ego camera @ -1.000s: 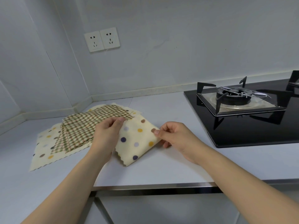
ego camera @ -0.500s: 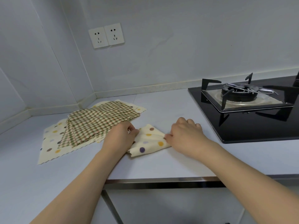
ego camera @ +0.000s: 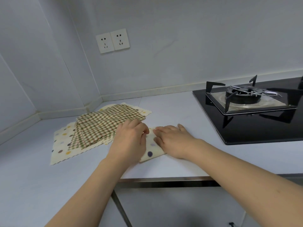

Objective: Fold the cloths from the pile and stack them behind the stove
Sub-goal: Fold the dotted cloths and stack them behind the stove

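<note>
Both hands press 1 small spotty cloth [ego camera: 151, 150] flat on the counter [ego camera: 180, 166], near the front edge. The left hand [ego camera: 129, 141] and right hand [ego camera: 172, 141] lie close together on it, fingers mostly straight. The pile [ego camera: 101, 128] just beside it waits. No folded cloths show behind the stove [ego camera: 255, 108] yet, so the job looks barely begun.

You are pressing your left hand [ego camera: 129, 141] and right hand [ego camera: 172, 140] flat onto a folded dotted cloth [ego camera: 152, 152] on the counter [ego camera: 172, 108], just beside the checked pile [ego camera: 105, 126]; the stove [ego camera: 255, 112] is sitting at right.
</note>
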A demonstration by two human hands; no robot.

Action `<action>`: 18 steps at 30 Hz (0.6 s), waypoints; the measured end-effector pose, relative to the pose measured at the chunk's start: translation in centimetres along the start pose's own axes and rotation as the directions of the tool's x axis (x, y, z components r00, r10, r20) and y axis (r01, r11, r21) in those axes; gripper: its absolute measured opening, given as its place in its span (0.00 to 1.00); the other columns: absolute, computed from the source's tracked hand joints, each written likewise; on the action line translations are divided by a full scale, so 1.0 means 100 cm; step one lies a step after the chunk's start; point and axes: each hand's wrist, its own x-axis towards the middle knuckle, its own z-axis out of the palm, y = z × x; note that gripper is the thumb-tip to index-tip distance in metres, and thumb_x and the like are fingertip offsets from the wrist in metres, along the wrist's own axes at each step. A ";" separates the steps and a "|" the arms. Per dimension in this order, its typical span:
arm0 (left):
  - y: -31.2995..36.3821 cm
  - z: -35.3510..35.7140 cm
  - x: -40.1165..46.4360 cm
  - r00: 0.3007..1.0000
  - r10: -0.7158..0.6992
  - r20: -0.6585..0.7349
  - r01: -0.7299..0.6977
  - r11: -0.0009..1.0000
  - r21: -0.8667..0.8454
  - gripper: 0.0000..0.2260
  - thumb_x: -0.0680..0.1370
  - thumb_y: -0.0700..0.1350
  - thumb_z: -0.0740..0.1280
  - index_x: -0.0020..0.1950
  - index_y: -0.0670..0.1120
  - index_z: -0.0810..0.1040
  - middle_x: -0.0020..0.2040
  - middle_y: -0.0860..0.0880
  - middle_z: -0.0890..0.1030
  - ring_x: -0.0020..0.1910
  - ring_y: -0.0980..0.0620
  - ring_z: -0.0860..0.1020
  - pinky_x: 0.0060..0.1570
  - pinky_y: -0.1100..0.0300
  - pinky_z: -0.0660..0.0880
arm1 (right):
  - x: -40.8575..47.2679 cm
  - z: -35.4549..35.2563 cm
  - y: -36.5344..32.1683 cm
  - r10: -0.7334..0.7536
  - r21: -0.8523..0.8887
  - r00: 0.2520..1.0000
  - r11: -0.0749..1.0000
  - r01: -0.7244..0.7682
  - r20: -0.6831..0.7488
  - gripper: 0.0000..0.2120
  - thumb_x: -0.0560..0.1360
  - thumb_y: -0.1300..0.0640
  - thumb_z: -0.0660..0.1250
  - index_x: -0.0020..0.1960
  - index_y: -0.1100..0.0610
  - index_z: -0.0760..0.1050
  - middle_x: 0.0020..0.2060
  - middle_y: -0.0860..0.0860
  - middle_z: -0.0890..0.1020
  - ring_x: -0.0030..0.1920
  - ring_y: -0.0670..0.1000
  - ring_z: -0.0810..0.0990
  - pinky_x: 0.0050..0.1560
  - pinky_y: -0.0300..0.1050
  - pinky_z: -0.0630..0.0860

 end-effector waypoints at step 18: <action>-0.007 -0.015 0.001 0.660 -0.553 0.509 0.683 0.723 -0.100 0.18 0.75 0.54 0.67 0.63 0.51 0.71 0.64 0.48 0.67 0.63 0.46 0.67 0.63 0.50 0.67 | 0.006 -0.008 0.007 0.318 0.342 0.946 0.898 -0.277 -0.068 0.30 0.77 0.35 0.53 0.70 0.55 0.66 0.69 0.53 0.65 0.70 0.56 0.60 0.68 0.50 0.57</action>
